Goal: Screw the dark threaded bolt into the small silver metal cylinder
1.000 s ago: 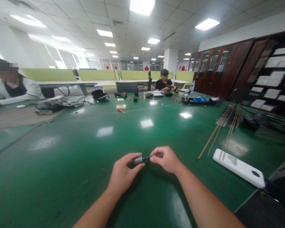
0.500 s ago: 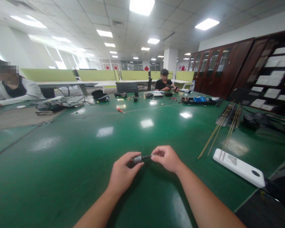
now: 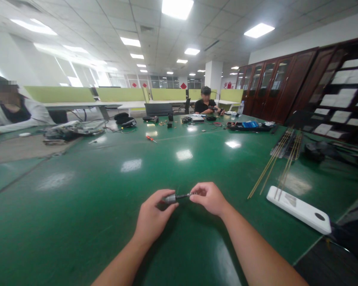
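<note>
Just above the green tabletop (image 3: 179,238), both of my hands meet around one small metal part. My left hand (image 3: 151,212) is closed on a silver cylinder (image 3: 170,198) that looks like a small motor, pinched between thumb and fingers. A thin dark rod (image 3: 182,196) runs from the cylinder's right end. My right hand (image 3: 210,198) pinches the rod's far end between thumb and forefinger. Something small and shiny shows at those fingertips, too small to make out. The part lies roughly level, and my fingers cover some of it.
To the right lie a long white device (image 3: 300,210) and several thin wooden sticks (image 3: 268,171). A red-handled screwdriver (image 3: 150,138) lies farther off. A black tray (image 3: 250,126) with blue things stands at the back. One person (image 3: 207,104) sits opposite, another (image 3: 14,111) at left.
My left hand and the silver cylinder have shifted very slightly left. My right hand keeps its pinch and has barely moved.
</note>
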`<state>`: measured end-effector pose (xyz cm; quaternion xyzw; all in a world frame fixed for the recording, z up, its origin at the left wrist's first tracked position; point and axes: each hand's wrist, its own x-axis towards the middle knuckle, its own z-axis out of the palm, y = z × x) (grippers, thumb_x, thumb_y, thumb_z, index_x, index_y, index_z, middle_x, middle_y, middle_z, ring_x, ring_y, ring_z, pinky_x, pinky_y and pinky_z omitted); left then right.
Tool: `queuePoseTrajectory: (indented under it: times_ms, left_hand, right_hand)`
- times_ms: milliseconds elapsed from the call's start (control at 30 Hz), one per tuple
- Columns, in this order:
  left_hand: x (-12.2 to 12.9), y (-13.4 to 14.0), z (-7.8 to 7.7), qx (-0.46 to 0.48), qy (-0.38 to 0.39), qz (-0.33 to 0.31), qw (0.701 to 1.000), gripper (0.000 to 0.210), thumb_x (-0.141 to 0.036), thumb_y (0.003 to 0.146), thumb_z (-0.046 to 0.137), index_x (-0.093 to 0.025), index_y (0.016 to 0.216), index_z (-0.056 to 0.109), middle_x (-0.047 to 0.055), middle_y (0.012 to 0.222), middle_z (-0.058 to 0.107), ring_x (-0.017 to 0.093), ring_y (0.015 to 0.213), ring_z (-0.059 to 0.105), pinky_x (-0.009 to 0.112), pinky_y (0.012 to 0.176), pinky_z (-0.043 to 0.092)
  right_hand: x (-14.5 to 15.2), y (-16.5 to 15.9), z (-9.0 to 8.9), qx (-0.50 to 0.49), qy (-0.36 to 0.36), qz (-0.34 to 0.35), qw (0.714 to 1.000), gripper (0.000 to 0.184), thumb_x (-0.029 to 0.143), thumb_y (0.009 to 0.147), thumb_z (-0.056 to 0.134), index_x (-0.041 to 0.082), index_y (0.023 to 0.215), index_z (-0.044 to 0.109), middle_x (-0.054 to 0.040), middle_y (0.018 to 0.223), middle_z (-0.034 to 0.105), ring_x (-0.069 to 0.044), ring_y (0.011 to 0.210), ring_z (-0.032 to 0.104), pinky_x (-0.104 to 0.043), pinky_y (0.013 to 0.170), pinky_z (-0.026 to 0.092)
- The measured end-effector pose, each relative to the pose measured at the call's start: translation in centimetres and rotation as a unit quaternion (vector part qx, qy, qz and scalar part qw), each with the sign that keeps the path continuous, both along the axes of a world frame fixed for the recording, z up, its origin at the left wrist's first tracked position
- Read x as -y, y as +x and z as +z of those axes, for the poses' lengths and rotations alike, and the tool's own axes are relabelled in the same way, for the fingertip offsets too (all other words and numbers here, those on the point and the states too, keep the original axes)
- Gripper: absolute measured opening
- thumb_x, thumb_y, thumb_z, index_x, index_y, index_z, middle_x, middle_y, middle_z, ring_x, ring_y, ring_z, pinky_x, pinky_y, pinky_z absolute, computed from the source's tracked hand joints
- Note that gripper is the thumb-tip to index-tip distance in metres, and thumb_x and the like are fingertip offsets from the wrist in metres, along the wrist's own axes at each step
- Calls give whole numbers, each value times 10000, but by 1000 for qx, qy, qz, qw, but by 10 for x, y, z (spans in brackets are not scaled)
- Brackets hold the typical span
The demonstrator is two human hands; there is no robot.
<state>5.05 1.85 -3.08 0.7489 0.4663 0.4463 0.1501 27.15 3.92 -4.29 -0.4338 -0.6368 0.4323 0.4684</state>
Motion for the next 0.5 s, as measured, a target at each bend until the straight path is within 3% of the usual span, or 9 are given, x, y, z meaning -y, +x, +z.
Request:
queuePoseTrajectory:
  times_ms: [500]
  left_hand:
    - [0,1,2,3,-11,7,1000,259,-330,781,694,-247,1027,701,32,1018,701,221,865,642,364,846,533]
  right_hand:
    - [0,1,1,0,4,1,1000,100,243,701,727,156,749,717,5,614,627,-118,542,513,-239,532,377]
